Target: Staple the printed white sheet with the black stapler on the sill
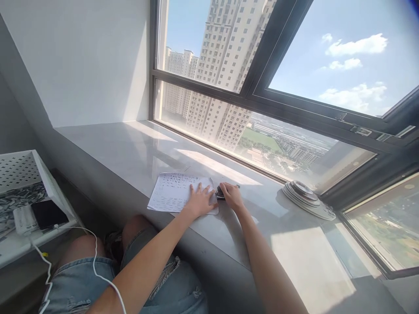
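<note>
A white sheet of paper (173, 194) with printed and handwritten lines lies on the grey window sill (131, 148). My left hand (200, 201) rests flat on the sheet's right part, fingers spread. Just to its right, my right hand (231, 195) is curled over a small dark object (220, 193), possibly a stapler, at the paper's right edge. Most of that object is hidden under the fingers.
A stack of round plates or coasters (307, 198) sits on the sill to the right, near the window frame. At the left stands a white perforated tray (22, 174) with a dark phone (48, 213) and a white cable running down over my lap.
</note>
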{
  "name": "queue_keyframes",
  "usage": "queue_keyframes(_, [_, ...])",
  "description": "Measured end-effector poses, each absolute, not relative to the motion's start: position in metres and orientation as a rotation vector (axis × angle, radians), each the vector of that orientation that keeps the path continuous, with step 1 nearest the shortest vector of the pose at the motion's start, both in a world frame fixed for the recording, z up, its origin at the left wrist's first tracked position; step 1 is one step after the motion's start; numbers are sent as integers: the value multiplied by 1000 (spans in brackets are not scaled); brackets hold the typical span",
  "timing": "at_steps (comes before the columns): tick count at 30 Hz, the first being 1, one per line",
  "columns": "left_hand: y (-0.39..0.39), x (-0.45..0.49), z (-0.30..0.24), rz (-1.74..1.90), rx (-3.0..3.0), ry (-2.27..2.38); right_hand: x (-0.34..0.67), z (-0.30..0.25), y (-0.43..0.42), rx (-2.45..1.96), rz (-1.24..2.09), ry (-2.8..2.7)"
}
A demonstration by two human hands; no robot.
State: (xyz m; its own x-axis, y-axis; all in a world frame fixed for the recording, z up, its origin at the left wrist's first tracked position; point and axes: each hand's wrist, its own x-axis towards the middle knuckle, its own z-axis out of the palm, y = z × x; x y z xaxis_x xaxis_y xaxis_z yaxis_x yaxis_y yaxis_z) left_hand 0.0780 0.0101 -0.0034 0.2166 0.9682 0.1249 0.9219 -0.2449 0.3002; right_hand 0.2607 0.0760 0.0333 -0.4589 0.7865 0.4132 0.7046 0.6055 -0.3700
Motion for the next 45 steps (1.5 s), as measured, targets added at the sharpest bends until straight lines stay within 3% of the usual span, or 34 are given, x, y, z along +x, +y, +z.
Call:
queue_keyframes(10, [5, 83, -6, 439, 2301, 1828, 240, 29, 69, -1405, -42, -2304])
queue_keyframes(45, [1, 87, -1, 437, 2265, 1829, 228, 32, 55, -1594, -199, -2329])
